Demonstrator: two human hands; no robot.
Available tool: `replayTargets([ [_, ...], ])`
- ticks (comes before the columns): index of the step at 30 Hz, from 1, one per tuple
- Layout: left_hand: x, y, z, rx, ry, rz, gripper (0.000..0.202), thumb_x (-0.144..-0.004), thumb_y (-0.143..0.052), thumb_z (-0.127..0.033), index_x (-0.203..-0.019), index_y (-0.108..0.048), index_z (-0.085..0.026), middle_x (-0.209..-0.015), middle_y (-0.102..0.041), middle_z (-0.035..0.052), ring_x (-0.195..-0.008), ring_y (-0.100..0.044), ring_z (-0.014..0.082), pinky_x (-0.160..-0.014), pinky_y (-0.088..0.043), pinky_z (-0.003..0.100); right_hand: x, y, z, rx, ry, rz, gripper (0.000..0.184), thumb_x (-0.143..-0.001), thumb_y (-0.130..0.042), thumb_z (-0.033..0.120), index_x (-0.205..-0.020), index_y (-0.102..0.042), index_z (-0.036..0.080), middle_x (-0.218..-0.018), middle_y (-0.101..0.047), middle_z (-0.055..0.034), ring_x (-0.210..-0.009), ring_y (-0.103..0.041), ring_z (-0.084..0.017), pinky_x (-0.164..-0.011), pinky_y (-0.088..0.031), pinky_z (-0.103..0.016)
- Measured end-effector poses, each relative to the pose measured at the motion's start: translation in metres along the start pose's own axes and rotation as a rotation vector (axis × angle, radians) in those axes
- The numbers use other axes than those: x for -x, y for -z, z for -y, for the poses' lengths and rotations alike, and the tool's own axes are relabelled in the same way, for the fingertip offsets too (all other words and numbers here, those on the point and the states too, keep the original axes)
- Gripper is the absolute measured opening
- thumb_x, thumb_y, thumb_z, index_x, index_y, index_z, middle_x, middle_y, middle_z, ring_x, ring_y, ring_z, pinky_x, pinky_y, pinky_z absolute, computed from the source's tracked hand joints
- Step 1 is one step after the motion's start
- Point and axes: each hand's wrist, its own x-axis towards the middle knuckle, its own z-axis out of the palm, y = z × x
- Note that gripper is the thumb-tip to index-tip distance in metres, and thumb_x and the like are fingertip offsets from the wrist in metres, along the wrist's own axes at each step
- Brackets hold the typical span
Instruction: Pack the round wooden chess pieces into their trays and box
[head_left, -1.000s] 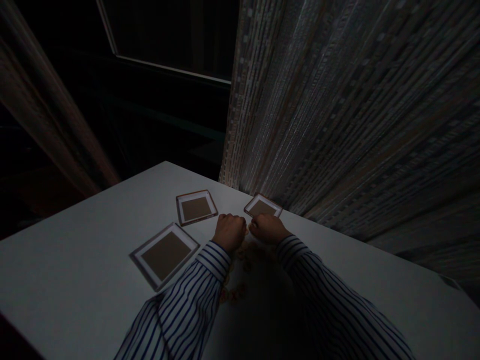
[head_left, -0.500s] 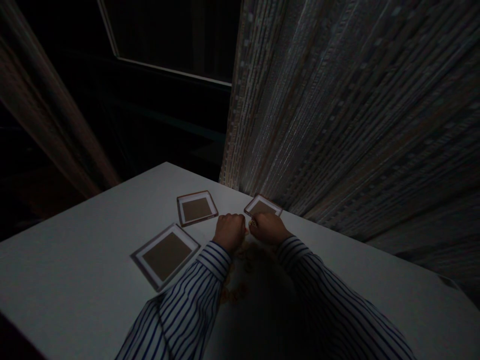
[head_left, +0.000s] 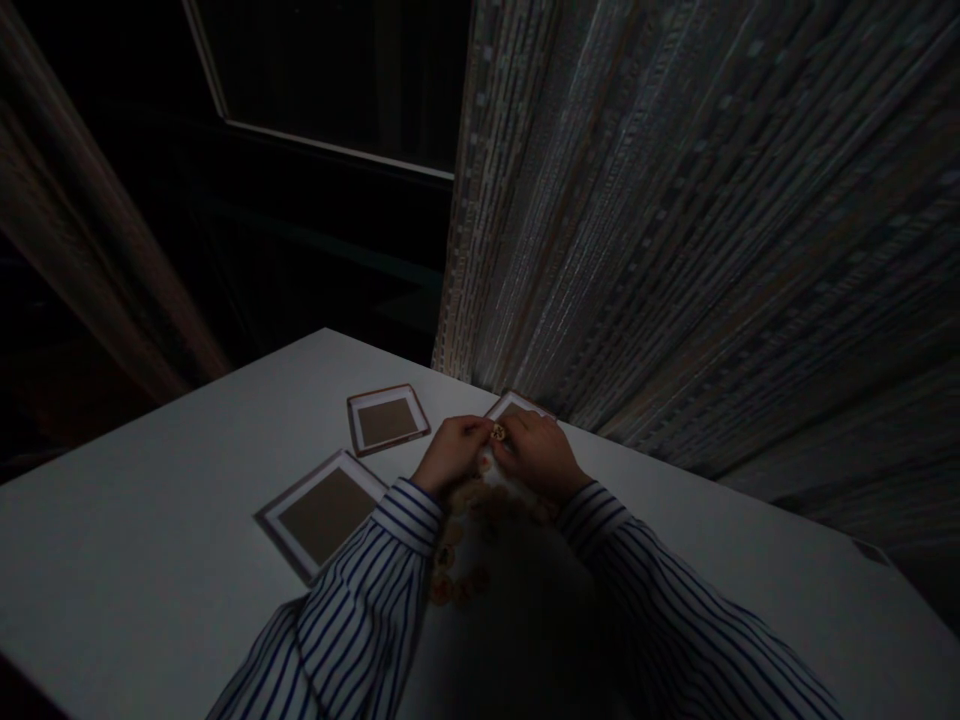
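A small round, pale yellow piece (head_left: 498, 432) with dark marks on its face is up between my hands, above the white table. My left hand (head_left: 452, 452) has its thumb and fingers closed at the piece's left edge. From the other side, the curled fingers of my right hand (head_left: 541, 455) pinch it. Several similar round pieces (head_left: 444, 556) lie on the table between my forearms, dim in shadow. Just below the fingers is a small pale piece with a reddish spot (head_left: 485, 463). Marks on the pieces are too dark to read.
Two flat frames with brown panels, a smaller frame (head_left: 386, 423) and a larger frame (head_left: 330, 515), lie on the white table (head_left: 187, 460) to the left. A third frame (head_left: 514, 402) is partly behind my right hand. A string curtain (head_left: 637, 230) hangs along the table's far right edge.
My fists have turned and loosened into pinches, bringing the round piece's face into view between them. My forearms have shifted slightly left, uncovering more pieces. The view has moved a little.
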Motion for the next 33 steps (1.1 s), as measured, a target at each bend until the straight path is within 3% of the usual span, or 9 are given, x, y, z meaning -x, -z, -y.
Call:
replayTargets([
  [4,0.001,0.005,-0.005,0.188,0.061,-0.003,0.026,-0.075,-0.048,-0.024,-0.086,-0.066,-0.009,-0.082,-0.070,0.0054,-0.078,-0.061,0.0167,-0.075,-0.046,0.027,0.004,0.005,-0.001,-0.068,0.029,-0.048,0.027,-0.084,-0.042,0.033,-0.095,-0.059,0.015,-0.088,-0.061,-0.0084,-0.087,-0.052,-0.020,-0.077,-0.034,-0.030],
  [13,0.003,0.009,-0.013,0.287,0.032,0.033,0.022,-0.069,-0.055,-0.026,-0.077,-0.067,-0.011,-0.075,-0.069,0.0044,-0.075,-0.060,0.0175,-0.075,-0.045,0.029,0.013,0.007,-0.010,-0.365,0.122,-0.228,0.022,-0.082,-0.051,0.030,-0.097,-0.059,0.016,-0.086,-0.063,-0.0063,-0.081,-0.055,-0.017,-0.076,-0.041,-0.029],
  [24,0.016,0.013,-0.029,0.262,-0.072,0.235,0.028,-0.073,-0.056,-0.034,-0.087,-0.069,-0.014,-0.083,-0.070,0.0037,-0.083,-0.061,0.0192,-0.077,-0.045,0.029,0.033,0.021,-0.018,-0.264,0.181,-0.268,0.022,-0.082,-0.052,0.029,-0.099,-0.057,0.016,-0.085,-0.063,-0.0071,-0.080,-0.056,-0.018,-0.071,-0.043,-0.032],
  [33,0.024,0.005,-0.043,0.308,-0.161,0.334,0.026,-0.073,-0.057,-0.029,-0.093,-0.068,-0.015,-0.090,-0.070,0.0050,-0.088,-0.060,0.0188,-0.082,-0.044,0.030,0.055,0.043,-0.019,-0.254,0.206,-0.341,0.022,-0.081,-0.054,0.031,-0.096,-0.057,0.016,-0.082,-0.063,-0.0067,-0.076,-0.056,-0.018,-0.069,-0.044,-0.032],
])
